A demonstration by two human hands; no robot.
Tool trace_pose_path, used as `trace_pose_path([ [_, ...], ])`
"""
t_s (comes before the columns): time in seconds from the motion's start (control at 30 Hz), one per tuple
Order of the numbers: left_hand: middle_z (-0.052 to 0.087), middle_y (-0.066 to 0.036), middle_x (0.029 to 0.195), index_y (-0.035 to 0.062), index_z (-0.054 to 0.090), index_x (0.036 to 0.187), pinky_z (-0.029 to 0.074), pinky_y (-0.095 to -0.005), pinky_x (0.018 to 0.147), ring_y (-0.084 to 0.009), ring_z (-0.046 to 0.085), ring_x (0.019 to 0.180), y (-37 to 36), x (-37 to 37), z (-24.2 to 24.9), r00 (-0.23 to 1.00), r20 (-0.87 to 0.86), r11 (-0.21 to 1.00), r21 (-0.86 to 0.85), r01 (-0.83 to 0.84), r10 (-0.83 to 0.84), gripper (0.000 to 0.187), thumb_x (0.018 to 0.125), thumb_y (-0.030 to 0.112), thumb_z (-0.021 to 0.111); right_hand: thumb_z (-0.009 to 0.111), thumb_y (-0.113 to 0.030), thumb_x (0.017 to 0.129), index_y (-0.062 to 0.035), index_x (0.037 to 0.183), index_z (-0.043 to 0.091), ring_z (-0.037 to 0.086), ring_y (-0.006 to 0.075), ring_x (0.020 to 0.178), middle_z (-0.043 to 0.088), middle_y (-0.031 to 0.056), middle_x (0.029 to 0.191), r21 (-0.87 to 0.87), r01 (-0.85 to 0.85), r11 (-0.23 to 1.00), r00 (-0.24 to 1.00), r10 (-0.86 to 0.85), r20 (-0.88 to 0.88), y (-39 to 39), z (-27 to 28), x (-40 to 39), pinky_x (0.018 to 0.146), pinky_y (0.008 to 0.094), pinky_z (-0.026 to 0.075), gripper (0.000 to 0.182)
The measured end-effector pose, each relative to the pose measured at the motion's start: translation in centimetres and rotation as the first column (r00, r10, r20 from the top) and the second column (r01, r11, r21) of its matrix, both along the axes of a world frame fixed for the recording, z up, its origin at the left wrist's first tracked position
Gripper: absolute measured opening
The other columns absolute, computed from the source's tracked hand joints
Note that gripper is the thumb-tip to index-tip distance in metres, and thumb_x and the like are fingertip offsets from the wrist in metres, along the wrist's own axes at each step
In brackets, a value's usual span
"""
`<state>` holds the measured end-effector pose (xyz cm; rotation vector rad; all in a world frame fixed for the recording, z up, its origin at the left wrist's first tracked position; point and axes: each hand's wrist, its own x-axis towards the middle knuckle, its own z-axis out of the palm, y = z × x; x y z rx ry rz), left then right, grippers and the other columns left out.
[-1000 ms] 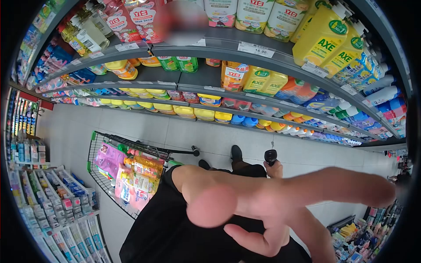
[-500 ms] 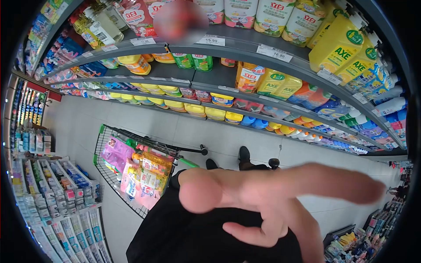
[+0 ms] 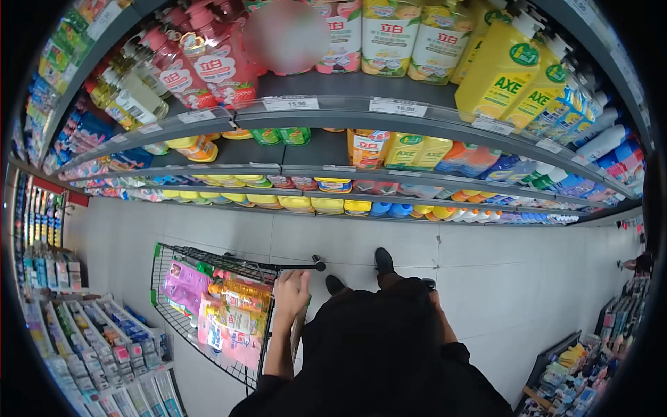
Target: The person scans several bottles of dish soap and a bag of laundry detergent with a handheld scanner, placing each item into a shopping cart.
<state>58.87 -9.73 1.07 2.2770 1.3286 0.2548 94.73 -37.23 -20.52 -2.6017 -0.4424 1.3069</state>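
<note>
A black wire shopping cart [image 3: 258, 368] with green corner pieces stands to the left of my legs. My left hand [image 3: 292, 293] is closed at the cart's handle end, and the fingers cover the bar. Inside the cart are a purple pack [image 3: 186, 283], a bottle of amber liquid [image 3: 243, 295], a clear yellowish bottle with a white label [image 3: 236, 318] and a pink pack [image 3: 243, 351]. At my right side, my right hand [image 3: 435, 300] is partly hidden by my dark clothing. Its fingers look curled beside a small dark round thing [image 3: 429, 283] that I cannot identify.
Ahead runs a long shelf [image 3: 333, 111] of cleaning products, with pink pump bottles [image 3: 219, 66] and yellow AXE bottles [image 3: 497, 73]. Low display racks [image 3: 104, 340] stand at left; another goods display [image 3: 563, 375] is at lower right. Grey tiles [image 3: 500, 278] cover the floor.
A large blurred hand near the camera has gone from view. My left hand is now at the cart handle and my right hand at my side. The view has tilted, so the shelf sits lower.
</note>
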Motion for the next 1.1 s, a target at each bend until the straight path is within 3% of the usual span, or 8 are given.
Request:
trace_pose_path([
  [0.07, 0.072, -0.014, 0.088, 0.0084, 0.067, 0.109, 0.052, -0.0454, 0.075, -0.0318, 0.069, 0.079, -0.2, 0.1, -0.7, 0.961, 0.222, 0.986, -0.025, -0.162, 0.163, 0.029, 0.09, 0.03, 0.063, 0.064, -0.056, 0.08, 0.0044, 0.093, 0.07, 0.066, 0.0383, 0.104, 0.069, 0.027, 0.103, -0.033, 0.025, 0.999, 1.0, -0.025, -0.017, -4.1, -7.5, 1.4, 0.087, 0.0454, 0.052, 0.063],
  [0.1, 0.072, -0.014, 0.088, 0.0084, 0.067, 0.109, 0.052, -0.0454, 0.075, -0.0318, 0.069, 0.079, -0.3, 0.5, 0.0, 0.961, 0.23, 0.988, -0.031, -0.153, 0.156, 0.029, 0.09, 0.03, 0.063, 0.064, -0.056, 0.08, 0.0044, 0.093, 0.07, 0.066, 0.0383, 0.104, 0.069, 0.027, 0.103, -0.037, 0.033, 0.999, 0.999, -0.034, -0.008, -4.2, -7.2, 1.6, 0.087, 0.0454, 0.052, 0.063],
  [0.17, 0.072, -0.011, 0.082, 0.012, 0.069, 0.105, 0.052, -0.0408, 0.072, -0.0285, 0.07, 0.071, -0.2, 1.2, 1.2, 0.983, 0.024, 0.981, -0.076, -0.178, 0.18, 0.029, 0.09, 0.035, 0.063, 0.066, -0.058, 0.077, 0.0053, 0.096, 0.07, 0.064, 0.041, 0.107, 0.068, 0.0282, 0.104, -0.022, 0.024, 0.999, 0.999, -0.024, 0.025, -2.5, -7.0, 1.5, 0.088, 0.0449, 0.052, 0.066],
  [0.2, 0.072, -0.007, 0.077, 0.0135, 0.07, 0.105, 0.052, -0.0369, 0.067, -0.0245, 0.069, 0.063, -0.2, 1.2, 0.5, 0.979, 0.039, 0.979, -0.042, -0.199, 0.201, 0.029, 0.089, 0.037, 0.065, 0.066, -0.058, 0.078, 0.006, 0.095, 0.07, 0.064, 0.0412, 0.106, 0.068, 0.0289, 0.104, -0.001, -0.016, 1.0, 0.999, 0.017, 0.047, -1.5, -5.7, 1.4, 0.088, 0.0457, 0.052, 0.066],
  [0.33, 0.072, -0.005, 0.076, 0.013, 0.071, 0.103, 0.051, -0.0357, 0.058, -0.023, 0.068, 0.06, 0.9, 1.3, 0.6, 0.935, 0.128, 0.942, -0.115, -0.317, 0.33, 0.028, 0.087, 0.036, 0.065, 0.066, -0.058, 0.078, 0.0072, 0.097, 0.069, 0.064, 0.0421, 0.106, 0.067, 0.0303, 0.104, 0.026, 0.013, 1.0, 0.993, -0.016, 0.119, 1.4, -3.2, 1.2, 0.089, 0.0471, 0.052, 0.068],
  [0.53, 0.072, -0.006, 0.074, 0.0117, 0.072, 0.099, 0.05, -0.0352, 0.057, -0.0217, 0.065, 0.055, 1.2, 1.0, -0.6, 0.874, 0.239, 0.905, -0.142, -0.401, 0.424, 0.028, 0.088, 0.036, 0.064, 0.067, -0.055, 0.079, 0.0086, 0.105, 0.065, 0.062, 0.0418, 0.109, 0.065, 0.0319, 0.108, 0.034, 0.001, 0.999, 0.996, -0.004, 0.089, 3.9, -0.7, 0.0, 0.091, 0.0468, 0.051, 0.069],
  [0.8, 0.071, -0.007, 0.073, 0.0128, 0.073, 0.096, 0.049, -0.0364, 0.057, -0.0239, 0.066, 0.058, 1.2, 0.7, -1.4, 0.889, 0.221, 0.916, -0.123, -0.383, 0.401, 0.028, 0.089, 0.038, 0.063, 0.068, -0.053, 0.079, 0.0085, 0.109, 0.063, 0.061, 0.0406, 0.112, 0.065, 0.0302, 0.112, -0.058, -0.044, 0.997, 0.998, 0.047, 0.045, 3.7, -1.1, -2.8, 0.093, 0.0456, 0.051, 0.068],
  [1.1, 0.072, -0.006, 0.076, 0.0136, 0.072, 0.095, 0.052, -0.041, 0.065, -0.0308, 0.069, 0.07, 1.7, 0.6, -0.6, 0.96, 0.08, 0.956, -0.147, -0.255, 0.268, 0.031, 0.09, 0.042, 0.061, 0.069, -0.051, 0.078, 0.0074, 0.108, 0.064, 0.062, 0.0401, 0.111, 0.065, 0.0294, 0.112, -0.081, 0.161, 0.984, 0.985, -0.155, 0.073, -2.2, -1.1, -7.9, 0.093, 0.0455, 0.051, 0.066],
])
